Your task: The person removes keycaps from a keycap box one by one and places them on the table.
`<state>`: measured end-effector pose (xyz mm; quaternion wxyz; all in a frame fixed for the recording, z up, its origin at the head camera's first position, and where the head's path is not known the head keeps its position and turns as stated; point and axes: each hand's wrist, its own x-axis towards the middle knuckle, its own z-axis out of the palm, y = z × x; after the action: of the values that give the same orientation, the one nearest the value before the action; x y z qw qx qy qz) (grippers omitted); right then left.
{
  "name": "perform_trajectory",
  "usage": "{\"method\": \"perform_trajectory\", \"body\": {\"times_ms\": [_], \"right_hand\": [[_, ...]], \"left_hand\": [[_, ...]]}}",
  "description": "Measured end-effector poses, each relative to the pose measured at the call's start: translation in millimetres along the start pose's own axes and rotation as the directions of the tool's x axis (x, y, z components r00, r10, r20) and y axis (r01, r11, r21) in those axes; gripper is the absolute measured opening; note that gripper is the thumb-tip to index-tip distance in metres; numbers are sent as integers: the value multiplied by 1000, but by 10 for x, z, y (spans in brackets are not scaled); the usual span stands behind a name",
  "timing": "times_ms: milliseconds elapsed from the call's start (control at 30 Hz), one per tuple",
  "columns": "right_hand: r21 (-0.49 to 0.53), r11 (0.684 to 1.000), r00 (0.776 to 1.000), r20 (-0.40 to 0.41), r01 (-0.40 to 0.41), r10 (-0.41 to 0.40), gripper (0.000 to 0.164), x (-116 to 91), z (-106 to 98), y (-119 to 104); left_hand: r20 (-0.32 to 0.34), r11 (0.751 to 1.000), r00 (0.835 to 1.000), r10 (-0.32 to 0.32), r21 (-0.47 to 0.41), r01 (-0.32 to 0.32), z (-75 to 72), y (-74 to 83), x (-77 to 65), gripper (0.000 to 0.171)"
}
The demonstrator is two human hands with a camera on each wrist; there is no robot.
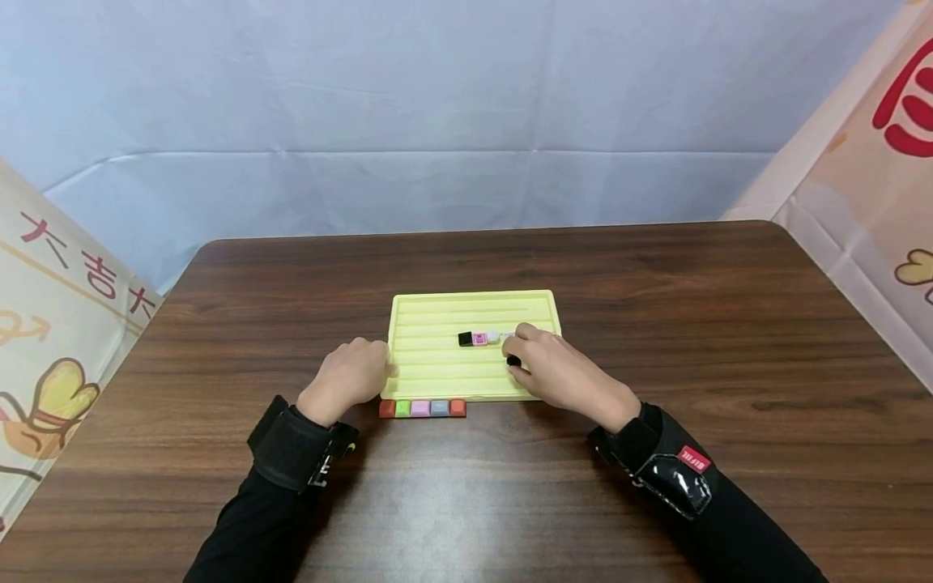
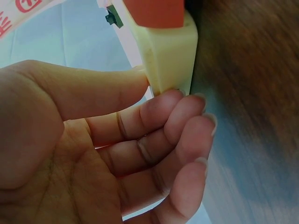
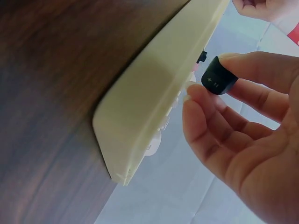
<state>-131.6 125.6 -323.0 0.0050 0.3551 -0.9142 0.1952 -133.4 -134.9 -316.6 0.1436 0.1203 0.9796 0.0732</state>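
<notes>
Item: black keycap (image 3: 218, 77), one, small white signs on its face. It was in my right hand (image 1: 560, 368), just above the right part of the yellow tray (image 1: 430, 364). I judged it light, stiff and sturdy; its smooth, curved sides looked apt to twist under an uneven pinch. Best hold: two opposite sides, lightly, underside left free.

Item: right fingers (image 3: 196, 121), parted only by the cap's width, thumb and fingertips pinching it.

Item: three pieces in line on the tray, left of that hand: black piece (image 1: 465, 339), pink piece (image 1: 479, 338), whitish piece (image 1: 493, 337).

Item: the tray itself, ridged, flat on the tabletop (image 1: 466, 510). It seemed light, rigid, liable to slide; the rim was the place to steady it.

Item: left hand (image 1: 350, 374), thumb and forefinger nearly together, pinching the tray's left edge, other fingers bent.

Item: coloured blocks (image 1: 420, 408), five, in a row along the tray's near edge.
</notes>
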Motion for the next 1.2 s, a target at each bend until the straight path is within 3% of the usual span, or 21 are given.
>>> {"method": "perform_trajectory", "body": {"times_ms": [1200], "right_hand": [[29, 996, 996, 10, 83, -84, 14, -8, -14, -55]], "left_hand": [[-4, 1000, 1000, 6, -14, -6, 4, 7, -15, 34]]}}
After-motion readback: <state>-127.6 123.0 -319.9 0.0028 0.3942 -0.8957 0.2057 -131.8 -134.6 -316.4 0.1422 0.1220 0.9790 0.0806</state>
